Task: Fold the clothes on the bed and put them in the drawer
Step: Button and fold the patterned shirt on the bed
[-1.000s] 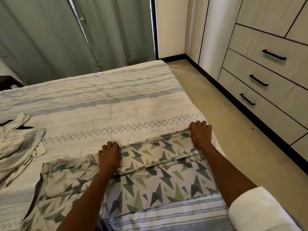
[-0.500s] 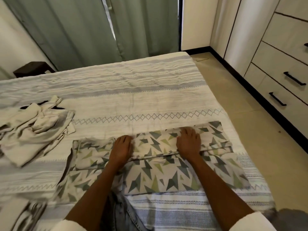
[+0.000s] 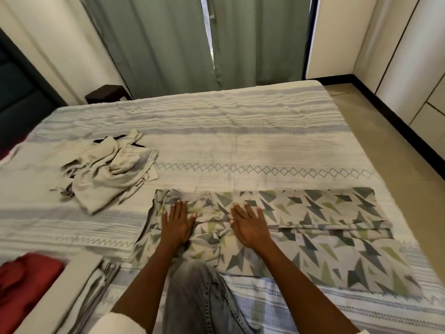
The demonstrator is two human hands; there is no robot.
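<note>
- pressing flat on the triangle-print garment (image 3: 313,237), left hand (image 3: 177,224) and right hand (image 3: 249,224), fingers straight, holding nothing
- garment lies on the bed (image 3: 240,141), near edge
- beige clothes pile (image 3: 108,174) well left

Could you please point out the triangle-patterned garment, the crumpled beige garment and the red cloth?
triangle-patterned garment (image 3: 325,251): head view, flat right half.
crumpled beige garment (image 3: 108,179): head view, middle of the heap.
red cloth (image 3: 24,280): head view, its middle.

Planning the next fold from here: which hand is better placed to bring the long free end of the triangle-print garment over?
The right hand, probably. It presses flat on the triangle-print garment beside the long stretch running toward the right bed edge. The left hand lies flat on the bunched left end, better suited to anchoring.
</note>
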